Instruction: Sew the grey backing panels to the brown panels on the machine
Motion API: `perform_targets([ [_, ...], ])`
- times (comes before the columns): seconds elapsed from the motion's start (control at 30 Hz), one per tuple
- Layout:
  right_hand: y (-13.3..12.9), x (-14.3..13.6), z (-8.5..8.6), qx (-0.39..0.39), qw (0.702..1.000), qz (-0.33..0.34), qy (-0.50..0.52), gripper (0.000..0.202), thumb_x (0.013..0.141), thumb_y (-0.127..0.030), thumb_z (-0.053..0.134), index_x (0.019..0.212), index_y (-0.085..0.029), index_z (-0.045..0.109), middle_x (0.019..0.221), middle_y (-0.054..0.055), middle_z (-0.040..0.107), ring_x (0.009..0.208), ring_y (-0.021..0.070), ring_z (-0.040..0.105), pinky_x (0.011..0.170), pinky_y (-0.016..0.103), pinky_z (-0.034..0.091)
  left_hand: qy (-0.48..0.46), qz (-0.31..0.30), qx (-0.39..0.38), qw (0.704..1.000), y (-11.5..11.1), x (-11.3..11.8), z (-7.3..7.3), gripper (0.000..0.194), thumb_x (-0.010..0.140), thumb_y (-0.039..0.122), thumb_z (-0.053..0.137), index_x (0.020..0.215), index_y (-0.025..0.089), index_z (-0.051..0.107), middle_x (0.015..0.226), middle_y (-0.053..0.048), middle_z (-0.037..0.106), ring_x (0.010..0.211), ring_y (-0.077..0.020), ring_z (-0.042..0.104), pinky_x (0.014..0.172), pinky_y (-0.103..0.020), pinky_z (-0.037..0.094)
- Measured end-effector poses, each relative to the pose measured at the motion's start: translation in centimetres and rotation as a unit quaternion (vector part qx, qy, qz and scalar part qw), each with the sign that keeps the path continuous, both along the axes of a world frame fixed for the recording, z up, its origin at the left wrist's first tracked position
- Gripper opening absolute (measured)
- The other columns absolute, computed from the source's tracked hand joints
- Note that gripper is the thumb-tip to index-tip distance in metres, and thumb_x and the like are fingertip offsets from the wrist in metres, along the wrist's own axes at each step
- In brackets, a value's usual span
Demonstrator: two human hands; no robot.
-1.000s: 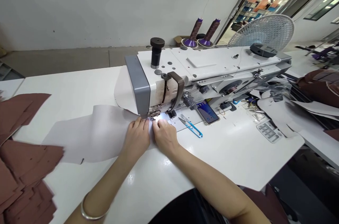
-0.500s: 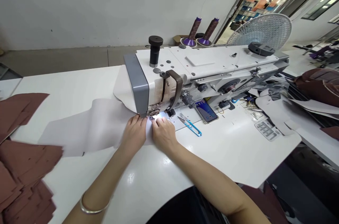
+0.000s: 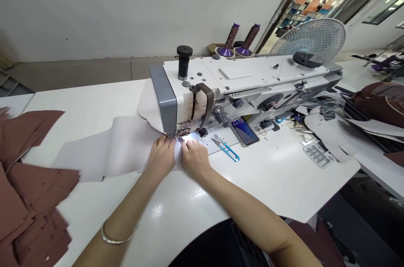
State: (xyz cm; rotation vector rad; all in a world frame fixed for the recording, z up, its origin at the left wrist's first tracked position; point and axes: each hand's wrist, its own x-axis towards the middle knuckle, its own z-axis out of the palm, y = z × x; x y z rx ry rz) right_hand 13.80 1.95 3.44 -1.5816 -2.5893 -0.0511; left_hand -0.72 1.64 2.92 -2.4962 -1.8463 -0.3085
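A pale grey sheet (image 3: 126, 145) lies on the white table and runs under the head of the sewing machine (image 3: 202, 77). On the sheet, just left of the lit presser foot (image 3: 183, 129), my left hand (image 3: 161, 155) presses down with its fingers bent and close together. My right hand (image 3: 195, 158) is at the sheet's right edge in front of the foot, its fingers curled together. Both sets of fingertips point to the needle area, and the edge between them is partly hidden. Blue thread snips (image 3: 229, 151) rest to the right of my right hand.
Stacks of brown cut pieces (image 3: 41, 191) lie at the left. A phone (image 3: 244, 131) sits by the machine's base. Behind stand two thread cones (image 3: 232, 39) and a fan (image 3: 312, 39). Pale scraps (image 3: 325, 132) and a plastic-wrapped item (image 3: 317, 155) are at the right.
The view has shifted slightly, so more of the brown pieces shows. Both hands stay at the presser foot, with hardly any movement against the machine.
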Motion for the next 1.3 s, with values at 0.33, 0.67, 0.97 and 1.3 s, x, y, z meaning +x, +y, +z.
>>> perform_targets([
  [0.33, 0.0, -0.1, 0.1, -0.007, 1.0, 0.004, 0.001, 0.022, 0.09, -0.013, 0.041, 0.099, -0.015, 0.061, 0.091, 0.01, 0.058, 0.087, 0.0209, 0.049, 0.062, 0.029, 0.036, 0.033, 0.014, -0.022, 0.999, 0.4, 0.4, 0.6, 0.036, 0.082, 0.009, 0.037, 0.109, 0.008, 0.06, 0.104, -0.017, 0.065, 0.116, -0.0312, 0.046, 0.088, -0.042, 0.038],
  [0.67, 0.0, -0.2, 0.1, -0.018, 1.0, -0.012, -0.004, 0.019, 0.088, -0.012, 0.043, 0.094, -0.016, 0.06, 0.089, 0.01, 0.058, 0.086, 0.0204, 0.049, 0.061, 0.027, 0.037, 0.04, 0.005, -0.047, 0.998, 1.0, 0.1, 0.7, 0.04, 0.08, 0.008, 0.037, 0.114, 0.008, 0.059, 0.106, -0.017, 0.066, 0.115, -0.0304, 0.047, 0.089, -0.041, 0.036],
  [0.97, 0.2, -0.3, 0.2, -0.026, 1.0, -0.009, -0.008, 0.017, 0.087, -0.013, 0.044, 0.093, -0.016, 0.059, 0.09, 0.01, 0.057, 0.087, 0.0203, 0.049, 0.061, 0.027, 0.036, 0.043, -0.001, -0.061, 0.997, 1.1, 0.0, 1.3, 0.035, 0.079, 0.007, 0.038, 0.105, 0.011, 0.062, 0.093, -0.015, 0.068, 0.109, -0.0298, 0.05, 0.087, -0.041, 0.036],
  [1.3, 0.0, -0.3, 0.8, -0.039, 0.999, -0.013, -0.016, 0.019, 0.089, -0.013, 0.041, 0.095, -0.017, 0.059, 0.093, 0.01, 0.057, 0.089, 0.0204, 0.048, 0.063, 0.027, 0.038, -0.091, 0.047, -0.037, 0.994, 3.5, -0.2, 1.2, 0.033, 0.08, 0.012, 0.04, 0.102, 0.015, 0.064, 0.108, -0.013, 0.066, 0.11, -0.0306, 0.053, 0.089, -0.042, 0.042],
])
